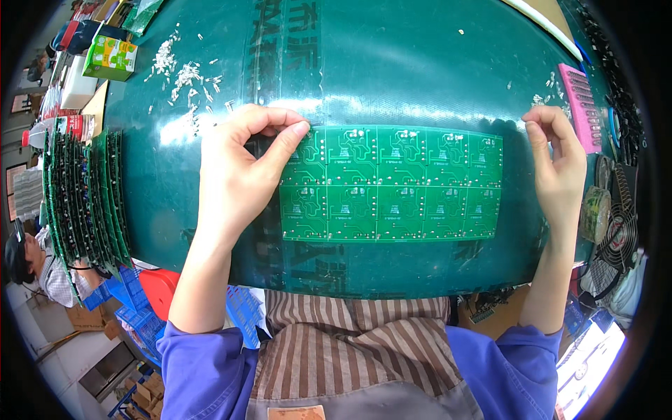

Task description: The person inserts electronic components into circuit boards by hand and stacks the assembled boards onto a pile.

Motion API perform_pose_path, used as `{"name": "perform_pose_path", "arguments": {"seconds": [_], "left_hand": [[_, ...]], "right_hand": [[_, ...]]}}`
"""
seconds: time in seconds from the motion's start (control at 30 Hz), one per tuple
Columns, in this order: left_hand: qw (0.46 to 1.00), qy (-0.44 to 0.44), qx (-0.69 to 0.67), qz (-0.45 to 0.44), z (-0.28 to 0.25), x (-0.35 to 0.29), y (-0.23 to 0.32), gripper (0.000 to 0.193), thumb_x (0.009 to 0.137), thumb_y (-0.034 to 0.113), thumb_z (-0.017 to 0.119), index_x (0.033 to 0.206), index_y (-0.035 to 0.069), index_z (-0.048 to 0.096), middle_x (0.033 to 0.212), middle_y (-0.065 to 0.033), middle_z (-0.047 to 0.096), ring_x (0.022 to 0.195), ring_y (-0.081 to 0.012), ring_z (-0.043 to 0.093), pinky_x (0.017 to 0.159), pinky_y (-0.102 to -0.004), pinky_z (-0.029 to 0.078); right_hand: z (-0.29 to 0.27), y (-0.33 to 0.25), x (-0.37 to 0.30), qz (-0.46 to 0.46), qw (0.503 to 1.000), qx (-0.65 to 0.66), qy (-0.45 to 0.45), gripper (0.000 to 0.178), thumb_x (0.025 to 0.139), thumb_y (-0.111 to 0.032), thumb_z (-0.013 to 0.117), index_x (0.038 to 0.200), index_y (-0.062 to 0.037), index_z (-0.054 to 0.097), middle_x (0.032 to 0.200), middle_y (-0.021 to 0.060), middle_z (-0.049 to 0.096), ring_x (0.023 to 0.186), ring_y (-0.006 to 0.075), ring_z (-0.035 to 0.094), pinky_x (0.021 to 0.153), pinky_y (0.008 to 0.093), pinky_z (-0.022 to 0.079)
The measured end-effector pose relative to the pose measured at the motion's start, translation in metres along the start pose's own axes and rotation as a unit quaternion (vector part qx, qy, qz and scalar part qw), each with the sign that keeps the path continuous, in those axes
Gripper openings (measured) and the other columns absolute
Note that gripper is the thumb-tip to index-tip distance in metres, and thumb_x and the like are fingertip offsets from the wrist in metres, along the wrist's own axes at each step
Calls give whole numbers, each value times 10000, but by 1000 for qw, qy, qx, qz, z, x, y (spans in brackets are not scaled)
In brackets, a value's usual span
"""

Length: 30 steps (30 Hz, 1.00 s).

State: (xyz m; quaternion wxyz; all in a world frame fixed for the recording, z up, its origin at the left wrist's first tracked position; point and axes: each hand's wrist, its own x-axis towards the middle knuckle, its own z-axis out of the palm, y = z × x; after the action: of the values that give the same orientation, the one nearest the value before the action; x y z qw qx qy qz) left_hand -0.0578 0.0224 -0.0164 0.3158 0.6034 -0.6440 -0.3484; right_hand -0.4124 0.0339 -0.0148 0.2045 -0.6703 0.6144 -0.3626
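Note:
A green printed circuit board panel (400, 186), divided into several small boards in two rows, lies flat on the green work surface. At its far left corner, my left hand (248, 150) has thumb and forefinger pinched together. The thumb tip overlaps the board's edge, and anything between the fingertips is hidden. Just beyond the panel's right end, apart from it, my right hand (558, 150) hovers with thumb and forefinger pinched. Whatever it may hold is too small to make out. Small pale parts are scattered in a loose pile (187, 73) past my left hand.
Several populated circuit boards stand in a row (87, 199) at the left edge. A green drink carton (110, 58) is behind them. On the right are a pink slotted holder (581, 107), a few loose parts (549, 98) and a fan (619, 231). Another person (45, 266) sits far left.

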Motion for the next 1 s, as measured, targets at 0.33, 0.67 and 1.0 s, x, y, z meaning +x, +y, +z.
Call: {"name": "perform_pose_path", "arguments": {"seconds": [0.33, 0.67, 1.0], "left_hand": [[967, 46, 197, 158, 4, -3, 3, 78, 851, 46, 768, 921, 23, 744, 892, -67, 731, 841, -170, 655, 786, -295, 495], [936, 64, 287, 195, 3, -9, 8, 94, 812, 115, 798, 885, 122, 739, 883, -11, 701, 882, -208, 638, 870, -362, 398], [923, 30, 323, 206, -1, -4, 16, 71, 832, 121, 771, 873, 91, 722, 871, -29, 680, 869, -237, 617, 896, -385, 387]], "right_hand": [[15, -9, -14, 48, 982, 181, -34, 57, 953, 49, 628, 1002, 45, 657, 943, 41, 665, 876, 112, 635, 833, 246, 506], [18, -5, -10, 45, 989, 125, -61, 49, 924, 17, 638, 948, 39, 675, 881, 52, 697, 820, 100, 619, 774, 246, 499], [20, -1, -8, 42, 991, 110, -62, 64, 915, -10, 661, 947, 22, 705, 839, 28, 701, 731, 75, 572, 688, 234, 480]]}}
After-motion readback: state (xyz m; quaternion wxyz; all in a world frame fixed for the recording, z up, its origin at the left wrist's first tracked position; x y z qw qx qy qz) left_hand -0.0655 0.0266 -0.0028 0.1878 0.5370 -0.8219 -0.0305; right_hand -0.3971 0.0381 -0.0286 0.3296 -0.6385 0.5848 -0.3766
